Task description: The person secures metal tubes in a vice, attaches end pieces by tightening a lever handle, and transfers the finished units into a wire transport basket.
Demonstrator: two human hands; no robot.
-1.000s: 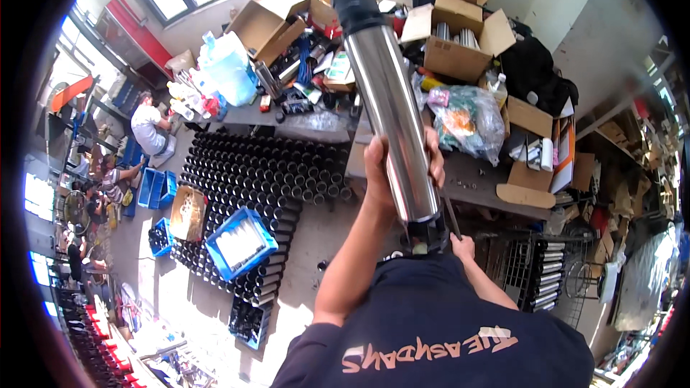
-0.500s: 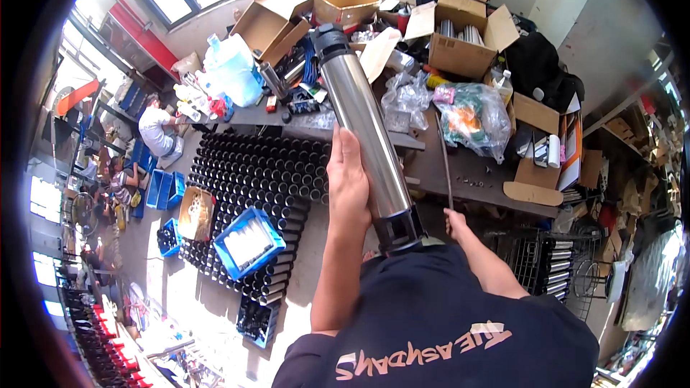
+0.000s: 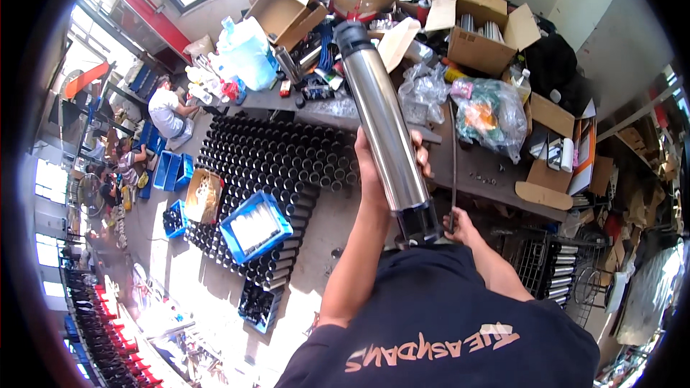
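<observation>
A brushed steel cylinder (image 3: 386,118) with black caps on both ends stands tilted before me, its lower end close to my dark shirt. My left hand (image 3: 369,172) is closed round its lower half, thumb on the left side and fingertips showing past its right side. Further right, my right hand (image 3: 462,227) grips the lower end of a thin dark metal rod (image 3: 453,162). The rod reaches up across the workbench (image 3: 496,190). Part of the right-hand fingers is hidden behind the rod and hand.
Plastic bags (image 3: 492,118), an open cardboard box (image 3: 480,50) and a blue water jug (image 3: 246,54) crowd the bench. Rows of black-rimmed tubes (image 3: 251,147) stand on the floor at left, a blue crate (image 3: 255,228) on top. A wire basket (image 3: 528,259) is at right. Two people sit far left.
The view has shifted, so the surroundings sit further right. My left hand's fingertips now show round the cylinder's right side. The right hand still holds the rod.
</observation>
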